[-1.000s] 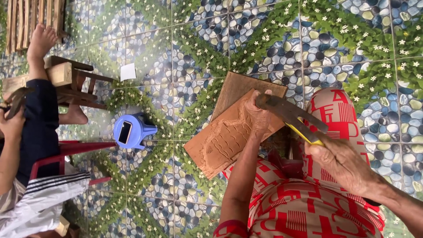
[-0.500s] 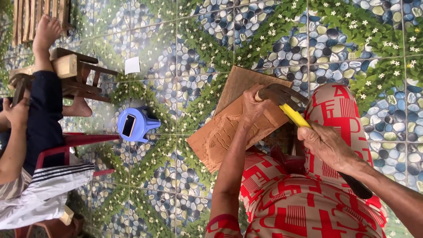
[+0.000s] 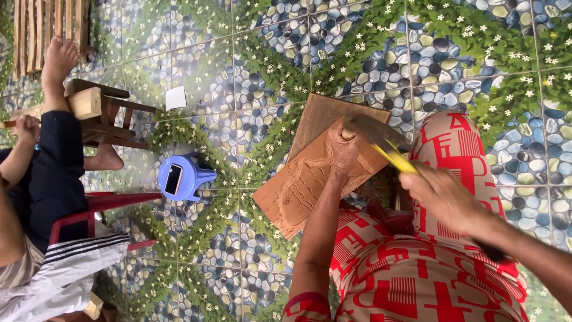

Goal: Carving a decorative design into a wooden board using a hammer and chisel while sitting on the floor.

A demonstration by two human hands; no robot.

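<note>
A brown wooden board (image 3: 304, 191) with a relief carving leans against my lap, over a second plain board (image 3: 319, 116). My left hand (image 3: 344, 150) is a fist pressed on the carved face, closed around a thin carving tool that stays mostly hidden. My right hand (image 3: 444, 197) grips a yellow-handled hammer (image 3: 387, 146). The hammer's dark head sits just above the left fist. My legs in red patterned cloth (image 3: 417, 262) fill the lower right.
The floor has pebble-and-leaf patterned tiles (image 3: 268, 53). A blue plastic stool (image 3: 185, 176) carries a phone (image 3: 173, 179). Another person (image 3: 53, 179) sits on a red chair at the left, one foot on a small wooden stool (image 3: 98, 113). Wooden slats (image 3: 47, 18) lie at the top left.
My right hand has swung the hammer from beside the board to just above my left fist. The left hand stays on the carved board.
</note>
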